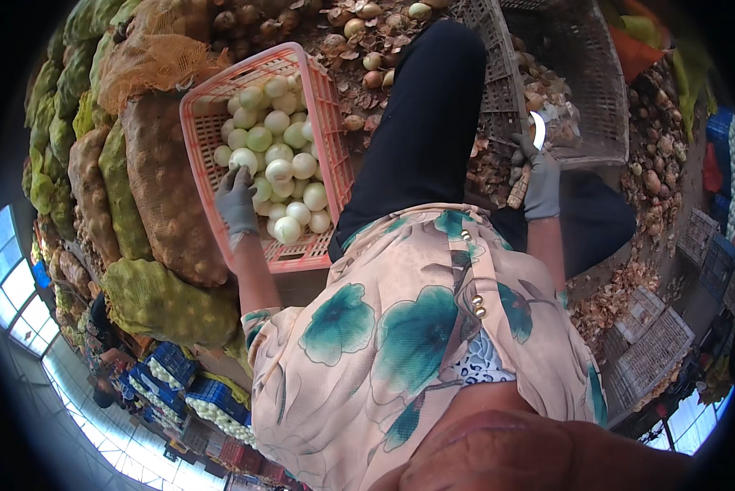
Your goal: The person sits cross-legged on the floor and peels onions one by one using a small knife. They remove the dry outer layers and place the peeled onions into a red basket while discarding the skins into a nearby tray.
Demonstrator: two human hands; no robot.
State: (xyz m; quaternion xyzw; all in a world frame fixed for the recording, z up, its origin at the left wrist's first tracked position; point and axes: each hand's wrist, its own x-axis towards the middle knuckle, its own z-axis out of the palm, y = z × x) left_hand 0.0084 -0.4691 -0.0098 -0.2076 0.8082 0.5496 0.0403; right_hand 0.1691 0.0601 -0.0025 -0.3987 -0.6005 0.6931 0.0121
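My left hand (237,195), in a grey glove, reaches into a pink plastic crate (191,132) of peeled onions (277,122). Its fingertips are at one peeled onion (243,159) near the crate's outer side; whether they grip it is hard to tell. In my gloved right hand (536,175) is a small curved knife by its handle (518,187), with the bright blade (537,130) pointing up in the picture. The knife is beside a grey plastic crate (616,116) holding onion skins and scraps (545,98).
Unpeeled onions (372,61) and loose skins lie on the floor beyond my knee. Full mesh sacks (165,190) crowd the left. Several blue crates of peeled onions (174,362) and a person (106,362) are at lower left. Flat crates (653,344) lie at right.
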